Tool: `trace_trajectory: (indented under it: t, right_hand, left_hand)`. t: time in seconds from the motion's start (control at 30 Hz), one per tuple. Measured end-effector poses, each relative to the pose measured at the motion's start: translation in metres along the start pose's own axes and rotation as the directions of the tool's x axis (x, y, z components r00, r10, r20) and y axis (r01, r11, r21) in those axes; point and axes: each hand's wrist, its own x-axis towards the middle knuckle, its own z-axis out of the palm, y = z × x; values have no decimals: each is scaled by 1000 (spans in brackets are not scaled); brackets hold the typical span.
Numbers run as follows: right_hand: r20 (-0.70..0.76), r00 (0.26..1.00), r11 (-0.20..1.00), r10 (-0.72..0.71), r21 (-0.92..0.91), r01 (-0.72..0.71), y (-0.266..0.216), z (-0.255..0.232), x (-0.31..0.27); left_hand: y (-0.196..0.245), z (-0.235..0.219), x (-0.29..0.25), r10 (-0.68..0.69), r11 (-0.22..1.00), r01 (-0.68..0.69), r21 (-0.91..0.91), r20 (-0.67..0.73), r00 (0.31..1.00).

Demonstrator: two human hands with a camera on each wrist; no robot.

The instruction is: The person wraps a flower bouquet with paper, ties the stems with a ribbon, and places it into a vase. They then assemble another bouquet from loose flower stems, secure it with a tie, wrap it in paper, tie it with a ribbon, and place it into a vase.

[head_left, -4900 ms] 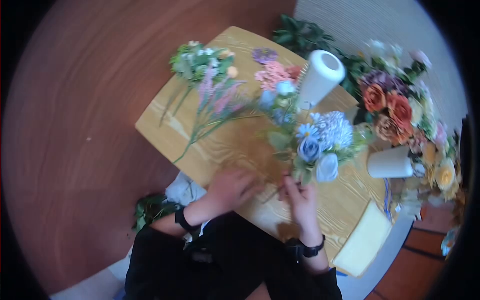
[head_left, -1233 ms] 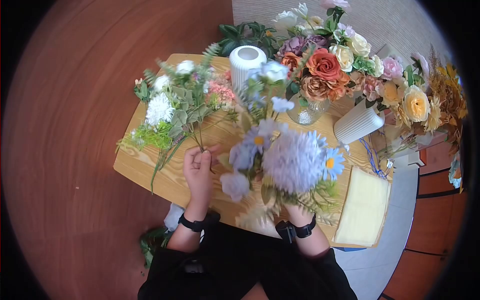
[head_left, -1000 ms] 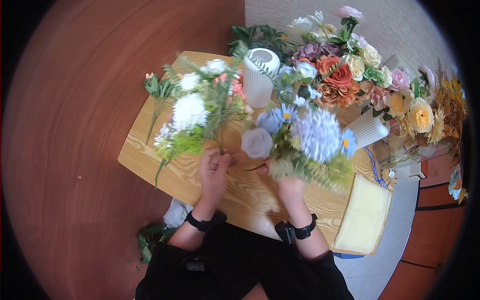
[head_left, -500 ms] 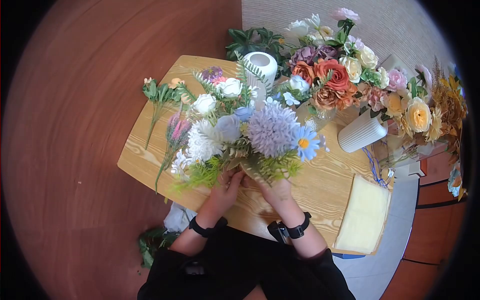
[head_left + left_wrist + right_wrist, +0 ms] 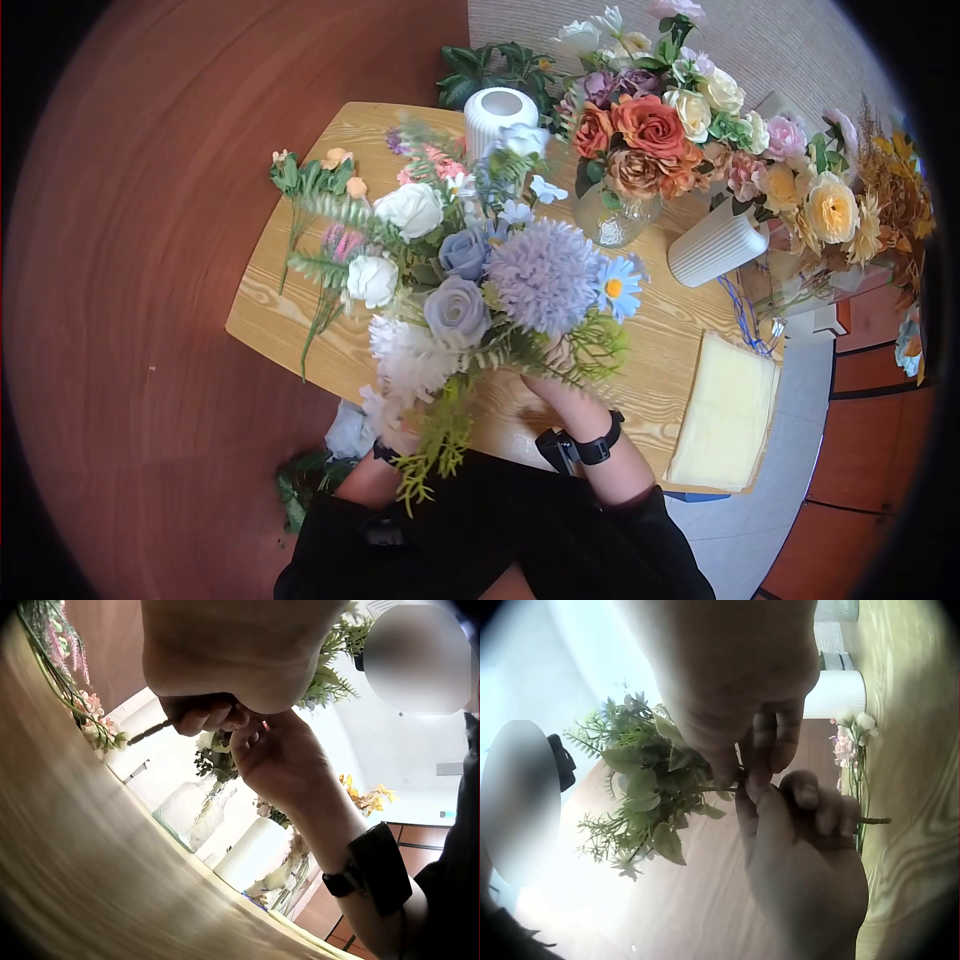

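Note:
Both hands hold the stems of a mixed bunch, with a lilac-blue pompom flower (image 5: 545, 275), a blue rose (image 5: 457, 312) and white roses (image 5: 410, 209). Blossoms cover most of the hands in the head view. In the right wrist view, the left hand (image 5: 802, 855) has its fingers curled round the stems, and a brown stem end (image 5: 875, 820) sticks out past them. The right hand (image 5: 742, 682) pinches at the stems just under the leaves (image 5: 649, 780), touching the left hand. The left wrist view shows the left hand (image 5: 232, 656) beside the right hand (image 5: 281, 761).
A white ribbed vase (image 5: 490, 122) stands at the table's back; another vase (image 5: 718, 245) leans at the right. Near them is a glass vase (image 5: 615, 222) with roses. Loose sprigs (image 5: 300, 225) lie on the left, a cream cloth (image 5: 725, 415) on the right.
The white and blue bunches, apart one second ago, have come together between the hands. Since half a second ago, the white blossoms on the left have tipped down towards the body.

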Motion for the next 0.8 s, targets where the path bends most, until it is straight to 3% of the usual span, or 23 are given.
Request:
trace_trajectory:
  t: [0.2, 0.27, 0.3, 0.4, 0.43, 0.47, 0.53, 0.57, 0.6, 0.67, 0.7, 0.77, 0.8]
  right_hand:
    - [76, 991, 982, -111, -142, 121, 20, -6, 4]
    - [5, 986, 981, -168, 101, 167, 28, -6, 3]
    - [8, 986, 982, -164, 100, 163, 30, -9, 1]
    - [251, 937, 861, -243, -390, 327, 34, -23, -1]
    - [275, 949, 926, -155, -295, 236, 19, -20, 2]
    - [280, 948, 926, -152, -294, 235, 9, -18, 2]
    - [241, 968, 993, -68, 113, 41, -2, -14, 2]
    - [246, 965, 992, -94, 100, 72, 6, -11, 5]
    - [252, 963, 992, -96, 101, 73, 25, -4, 6]
    - [222, 970, 843, 97, 500, -199, 61, 10, 6]
    - [232, 968, 844, 93, 498, -201, 42, 11, 7]
    - [287, 950, 745, 124, 605, -281, -11, 12, 10]
    - [303, 945, 750, 119, 597, -286, -2, 11, 10]
  left_hand:
    - [-13, 18, -13, -71, 945, 100, -312, 102, 992]
    - [-22, 22, -11, -86, 901, 138, -411, 142, 986]
    - [-22, 29, -10, -94, 874, 160, -459, 163, 982]
    - [-31, 38, -10, -117, 778, 227, -586, 220, 968]
    - [-29, 37, -12, -125, 740, 252, -624, 240, 963]
    - [-26, 36, -12, -131, 738, 256, -624, 240, 962]
    - [0, 14, 11, -285, 731, 495, -470, 449, 847]
    - [4, 1, 19, -267, 715, 518, -470, 500, 824]
    - [9, -7, 23, -273, 714, 519, -469, 496, 824]
    - [13, -17, 24, -294, 678, 563, -472, 527, 797]
    - [15, -16, 21, -303, 677, 565, -472, 521, 798]
    - [18, -12, 8, -358, 522, 502, -689, 357, 863]
    - [16, -13, 4, -370, 520, 498, -694, 343, 863]
